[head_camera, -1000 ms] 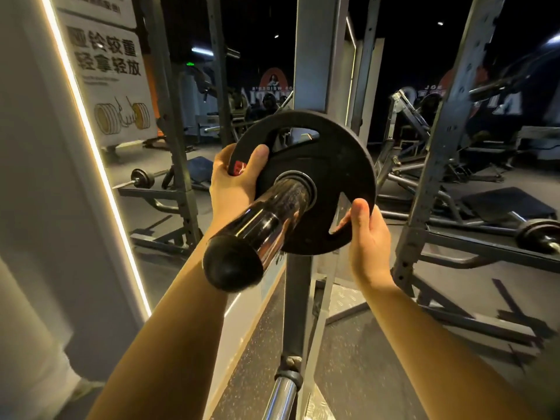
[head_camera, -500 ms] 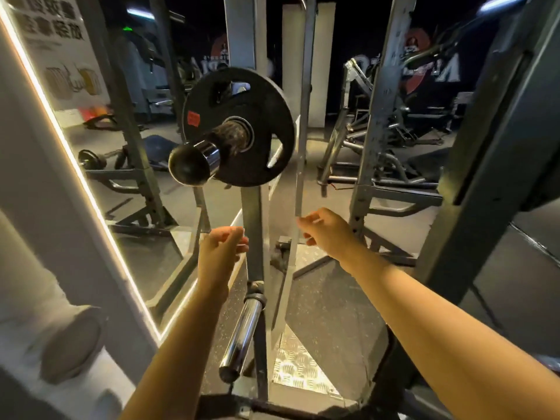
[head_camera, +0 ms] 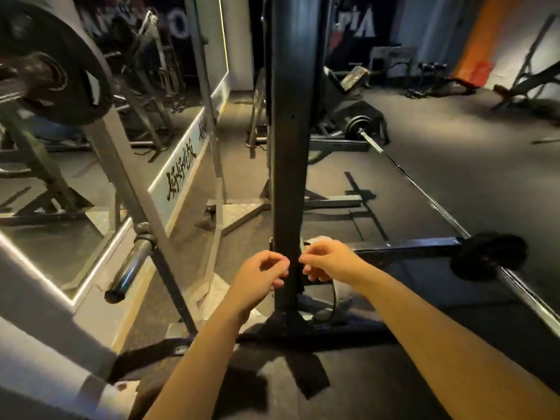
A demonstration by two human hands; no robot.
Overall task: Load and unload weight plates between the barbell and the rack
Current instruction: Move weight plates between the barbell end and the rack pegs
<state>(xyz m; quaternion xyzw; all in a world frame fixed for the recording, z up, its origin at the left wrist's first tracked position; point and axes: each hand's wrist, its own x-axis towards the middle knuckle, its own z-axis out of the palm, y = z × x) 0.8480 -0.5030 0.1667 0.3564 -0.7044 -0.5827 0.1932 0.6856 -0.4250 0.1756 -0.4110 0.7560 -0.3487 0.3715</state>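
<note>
The weight plate (head_camera: 51, 62), a black disc with grip slots, hung upright on a bar end at upper left, its face toward the camera. Both hands, left hand (head_camera: 260, 275) and right hand (head_camera: 328, 262), reached low beside the rack post (head_camera: 289, 147), fingers loosely curled and gripping nothing.

Wall mirror (head_camera: 45, 189) with lit edge, lettered white panel (head_camera: 185, 174), orange wall stripe (head_camera: 481, 34), exercise bike (head_camera: 348, 95)

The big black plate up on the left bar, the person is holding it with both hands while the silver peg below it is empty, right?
Not quite. In the head view both hands are off the plate: the left hand and right hand are down low at the dark rack post, fingers curled, holding nothing visible. The silver peg below is indeed bare.
</note>
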